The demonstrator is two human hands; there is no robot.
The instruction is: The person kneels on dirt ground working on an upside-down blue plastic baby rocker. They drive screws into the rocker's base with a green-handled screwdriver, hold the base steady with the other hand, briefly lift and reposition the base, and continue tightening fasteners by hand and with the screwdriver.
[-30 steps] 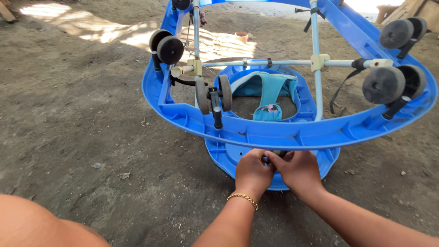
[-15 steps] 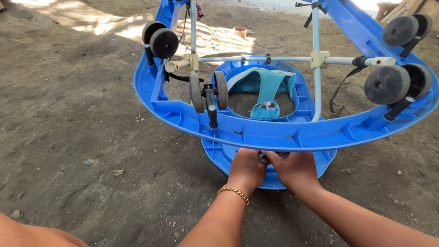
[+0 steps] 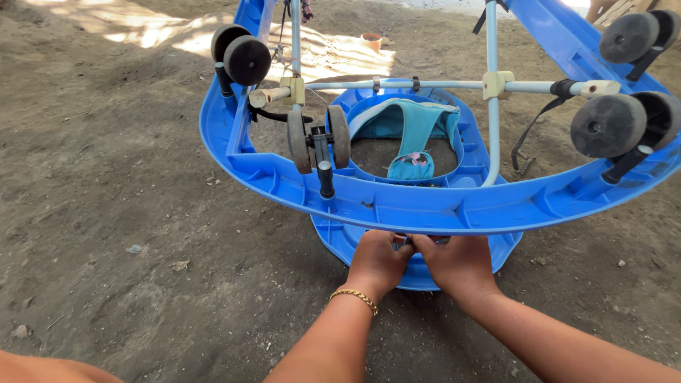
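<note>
Upturned blue baby walker (image 3: 425, 206) on dirt, wheels up at 10 and 2. Left hand (image 3: 377, 264) and right hand (image 3: 457, 264) pressed together at 6, fingers curled under the rim — exact grip hidden. Probably light, stiff, bulky plastic — best taken by the rim.

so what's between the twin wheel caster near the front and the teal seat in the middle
In the head view, only bare dirt ground, seen through the blue walker frame. It separates the twin wheel caster from the teal seat; nothing else lies there.
</note>
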